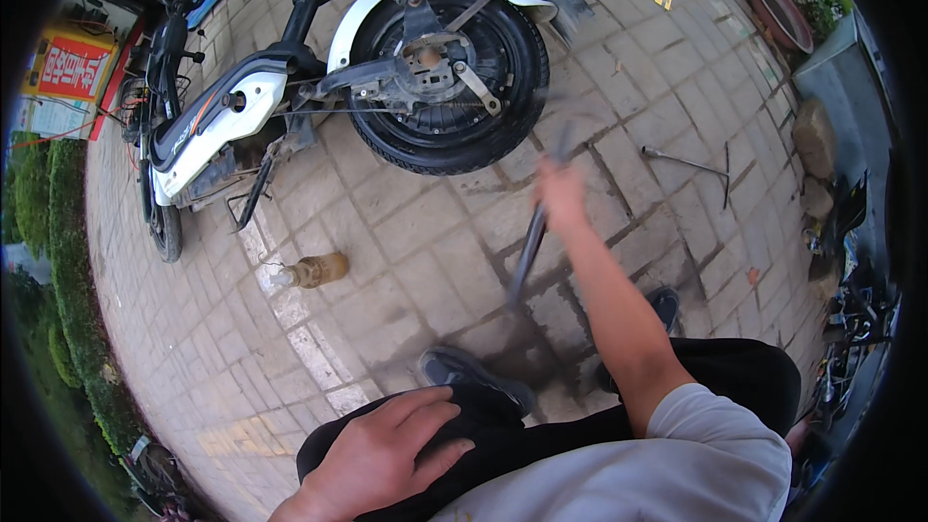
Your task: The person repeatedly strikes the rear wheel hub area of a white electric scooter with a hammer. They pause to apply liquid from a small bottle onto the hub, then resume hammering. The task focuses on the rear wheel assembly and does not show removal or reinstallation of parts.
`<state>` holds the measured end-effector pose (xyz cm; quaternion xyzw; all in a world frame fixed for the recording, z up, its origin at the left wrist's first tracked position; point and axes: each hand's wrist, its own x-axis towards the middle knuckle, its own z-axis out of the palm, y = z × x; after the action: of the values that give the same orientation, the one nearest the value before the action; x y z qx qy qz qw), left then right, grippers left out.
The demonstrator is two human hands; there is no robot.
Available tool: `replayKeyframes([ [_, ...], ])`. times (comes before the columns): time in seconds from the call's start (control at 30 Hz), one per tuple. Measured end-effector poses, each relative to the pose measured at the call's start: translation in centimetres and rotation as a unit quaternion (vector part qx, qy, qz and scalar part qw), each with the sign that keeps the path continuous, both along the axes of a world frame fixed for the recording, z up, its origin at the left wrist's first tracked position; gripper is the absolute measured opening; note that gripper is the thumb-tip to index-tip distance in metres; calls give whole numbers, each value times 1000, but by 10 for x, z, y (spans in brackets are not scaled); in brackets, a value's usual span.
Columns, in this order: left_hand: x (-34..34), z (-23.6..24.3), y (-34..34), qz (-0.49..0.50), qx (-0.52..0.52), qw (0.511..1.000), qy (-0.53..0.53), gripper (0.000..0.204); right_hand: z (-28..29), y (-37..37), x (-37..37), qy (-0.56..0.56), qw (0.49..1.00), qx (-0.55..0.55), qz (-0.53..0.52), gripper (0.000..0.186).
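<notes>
My right hand [563, 195] is stretched forward, its fingers wrapped round a long dark bar-like tool [528, 256]. Motion smears the tool, and its upper end is too blurred to name. It is held just to the right of the rear wheel [527, 77] of a white and black electric scooter [222, 121], apart from the tyre as far as I can see. A grey bracket and a metal arm show on the wheel's hub [425, 63]. My left hand [387, 445] lies on my left knee, fingers loosely spread, with nothing in it.
A bottle [319, 271] of yellowish-brown liquid lies on the paving left of my feet. To the right lies a T-shaped metal wrench [688, 161]. Metal parts and tools [855, 329] crowd the right edge beside a stone [813, 138]. A reddish basin [779, 10] stands far right.
</notes>
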<state>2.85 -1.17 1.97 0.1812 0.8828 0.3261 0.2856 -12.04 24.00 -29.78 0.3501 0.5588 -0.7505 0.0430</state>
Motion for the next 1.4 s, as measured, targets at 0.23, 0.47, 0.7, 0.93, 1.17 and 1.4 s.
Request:
replayKeyframes([
  [0.23,1,3,7,35,-48,998,34,44,15,-126,83,108,737,254,617,46],
  [0.47,4,-2,-3,-33,-50,994,-91,47,19,-56,12,36,940,149,303,36],
  [0.7,2,0,0,-15,-61,996,-63,50,39,12,-2,102,983,-3,-153,24],
  [0.93,1,-1,2,-120,-80,989,-40,51,-28,-68,56,29,878,310,364,36],
  [1.17,12,4,2,-31,-77,992,-96,47,23,-121,54,140,754,257,589,36],
  [1.4,11,3,-1,-39,-94,990,-94,45,8,-15,17,27,952,219,212,39],
])
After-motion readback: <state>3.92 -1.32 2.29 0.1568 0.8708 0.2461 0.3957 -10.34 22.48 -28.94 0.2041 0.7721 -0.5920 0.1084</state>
